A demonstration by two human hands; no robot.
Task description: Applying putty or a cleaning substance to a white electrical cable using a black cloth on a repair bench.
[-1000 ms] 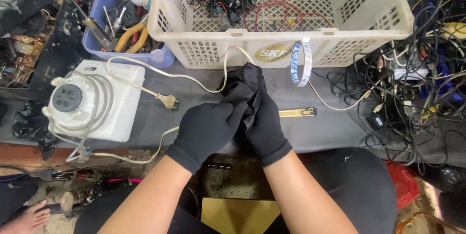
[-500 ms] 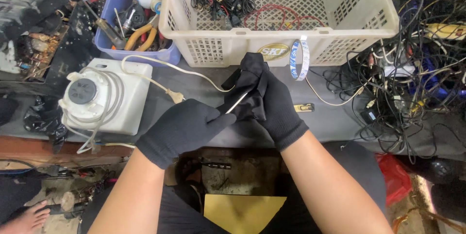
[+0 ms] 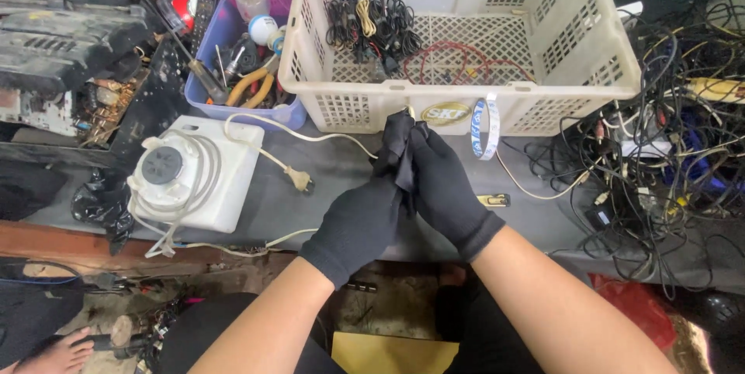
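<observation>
My left hand (image 3: 361, 219) and my right hand (image 3: 446, 188), both in black gloves, are pressed together over the grey bench (image 3: 264, 215), just in front of a cream basket (image 3: 372, 106). The left fingers wrap over the right hand's fingers, and loose black glove tips stick up near the basket wall. A thin cream cable (image 3: 334, 138) runs from the left to the hands and vanishes between them; the grip itself is hidden. Its plug end (image 3: 299, 180) lies on the bench to the left of the hands.
A white boxy appliance (image 3: 194, 176) with cord wound on top sits at left. Behind it stands a purple tub (image 3: 225, 32) of tools with orange-handled pliers (image 3: 252, 83). A blue-and-white band (image 3: 485, 126) hangs on the basket. Tangled dark cables (image 3: 660, 164) fill the right; a small brass piece (image 3: 493, 200) lies nearby.
The hands have closed up again after the left one pulled away to the left half a second ago. The bit of cream cable seen between them is now covered.
</observation>
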